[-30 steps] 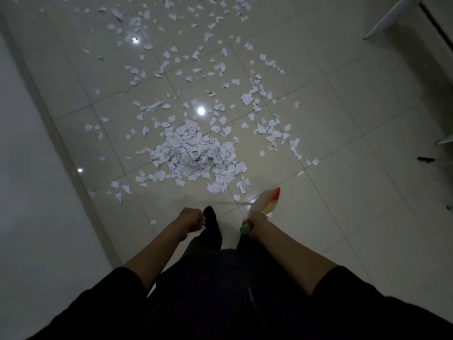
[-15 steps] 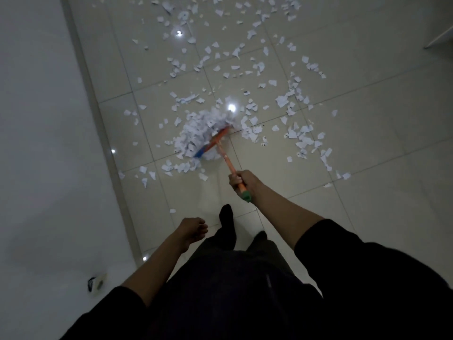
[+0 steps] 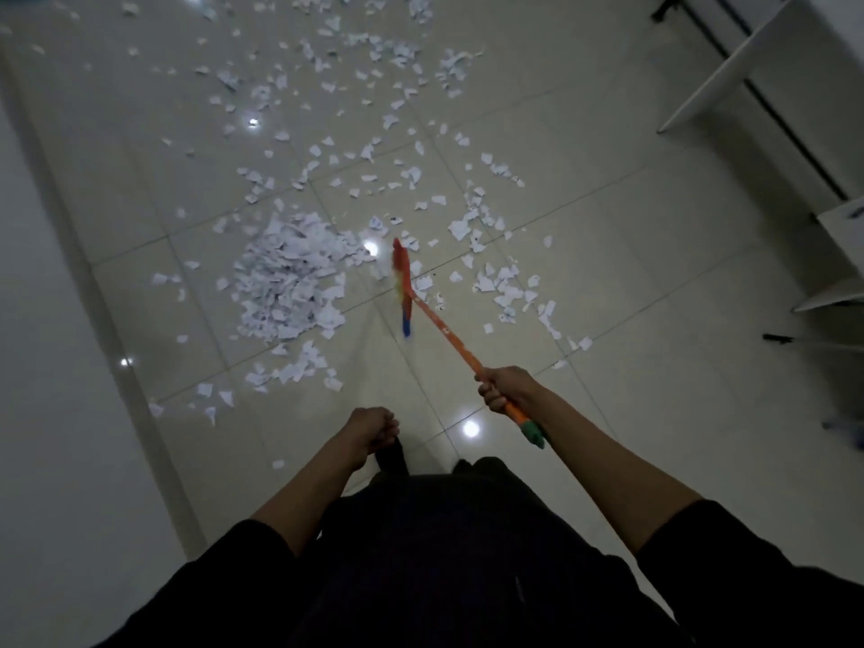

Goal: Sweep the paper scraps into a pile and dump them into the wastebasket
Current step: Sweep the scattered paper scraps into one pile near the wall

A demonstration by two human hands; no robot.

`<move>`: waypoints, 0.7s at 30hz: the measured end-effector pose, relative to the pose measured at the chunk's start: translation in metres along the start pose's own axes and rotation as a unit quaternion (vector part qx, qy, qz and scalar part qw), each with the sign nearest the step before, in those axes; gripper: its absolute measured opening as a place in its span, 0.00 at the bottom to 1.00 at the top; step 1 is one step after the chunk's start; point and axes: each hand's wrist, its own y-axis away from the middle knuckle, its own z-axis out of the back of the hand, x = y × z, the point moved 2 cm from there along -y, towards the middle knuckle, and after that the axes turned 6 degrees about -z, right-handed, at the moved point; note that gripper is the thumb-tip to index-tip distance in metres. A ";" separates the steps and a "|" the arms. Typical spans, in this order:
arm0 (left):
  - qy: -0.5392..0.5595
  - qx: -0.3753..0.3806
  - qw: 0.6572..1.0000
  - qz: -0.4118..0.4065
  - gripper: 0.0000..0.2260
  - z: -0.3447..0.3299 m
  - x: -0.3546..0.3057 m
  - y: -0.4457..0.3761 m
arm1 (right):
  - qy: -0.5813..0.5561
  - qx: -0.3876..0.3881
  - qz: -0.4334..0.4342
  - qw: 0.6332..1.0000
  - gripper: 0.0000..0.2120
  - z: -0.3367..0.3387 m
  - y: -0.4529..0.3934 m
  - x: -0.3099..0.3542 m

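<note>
White paper scraps lie in a dense pile (image 3: 290, 278) on the tiled floor, with several loose scraps (image 3: 495, 268) to its right and many more scattered farther away (image 3: 355, 58). My right hand (image 3: 507, 390) grips the orange handle of a small broom (image 3: 439, 327) near its green end cap. The broom's multicoloured head (image 3: 403, 285) is between the pile and the loose scraps on the right. My left hand (image 3: 371, 430) hangs in front of my body with curled fingers and holds nothing. No wastebasket is in view.
A pale wall (image 3: 42, 367) runs along the left, close to the pile. White furniture panels (image 3: 729, 63) and a shelf edge (image 3: 841, 236) stand at the right. A dark thin object (image 3: 778, 339) lies on the floor at the far right.
The broom head has left the pile and swung to its right side. My right hand moved right with the handle. The view shifted, bringing the furniture into sight.
</note>
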 end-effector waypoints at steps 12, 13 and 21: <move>-0.082 0.038 0.996 0.011 0.05 -0.077 -0.024 -0.021 | -0.068 -0.215 0.019 0.974 0.06 0.178 0.000 -0.043; -0.086 0.037 0.996 0.010 0.05 -0.081 -0.026 -0.023 | -0.065 -0.230 0.017 0.971 0.07 0.189 -0.001 -0.042; -0.094 -0.006 0.995 0.025 0.06 -0.146 -0.064 -0.033 | -0.069 -0.278 -0.017 0.958 0.09 0.299 -0.017 0.012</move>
